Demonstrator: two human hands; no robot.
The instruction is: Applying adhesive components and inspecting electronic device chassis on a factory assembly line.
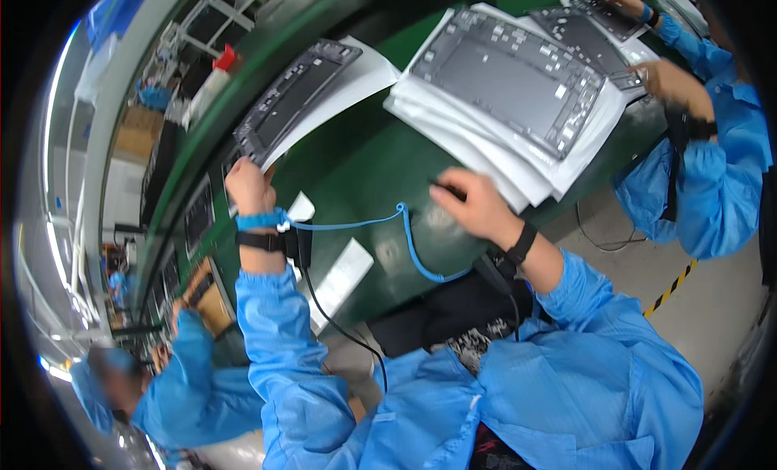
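My left hand (249,187) is closed at the near corner of a dark tablet housing (295,97), which tilts up with a white sheet (340,89) along its right side. A blue wrist strap with a coiled cord (405,219) is round that wrist. Over the middle of the bench, my right hand (477,207) pinches a small black stick-like thing (447,188); most of it is hidden by the fingers. Just beyond this hand lies a stack of white sheets (453,130) topped by another dark tablet housing (510,73) dotted with small white pieces.
At the right, a co-worker's hand (680,85) touches more housings (579,37). Another co-worker (190,381) sits at the lower left. The green bench (356,158) holds a white paper strip (341,280) near its front edge. Black cables (344,332) run from both my wrists.
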